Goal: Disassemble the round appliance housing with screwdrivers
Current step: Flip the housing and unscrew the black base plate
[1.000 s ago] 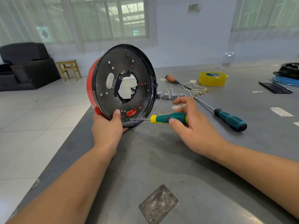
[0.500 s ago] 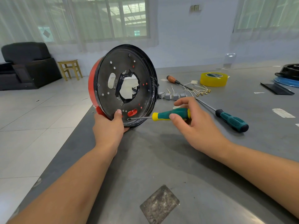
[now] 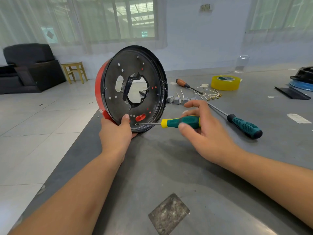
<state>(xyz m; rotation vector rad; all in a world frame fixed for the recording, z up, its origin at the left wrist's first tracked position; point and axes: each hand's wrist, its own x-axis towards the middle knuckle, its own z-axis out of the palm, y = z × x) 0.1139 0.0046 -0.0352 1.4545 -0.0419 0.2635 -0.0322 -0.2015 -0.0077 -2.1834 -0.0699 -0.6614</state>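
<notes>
Head view. Housing stands on edge at the near-left part of the grey table, black perforated base plate facing the camera, red shell behind it, jagged central opening. Lower rim rests on the table.

Left hand grips the housing's lower rim from below: thumb pressed flat on the plate, the other fingers curled round behind and hidden.

Right hand holds the short screwdriver (green handle, yellow collar), thumb and fingertips pinching the handle, index finger lifted and extended above it. Shaft lies roughly level, pointing left; tip sits on a screw near the plate's bottom edge, just right of the left thumb.

Further back on the table: long screwdriver, green-black handle, lying flat right of the right hand; orange-handled screwdriver; grey connectors with white wires just behind the housing; yellow tape roll. Black and blue parts at the far right edge, partly cut off.
</notes>
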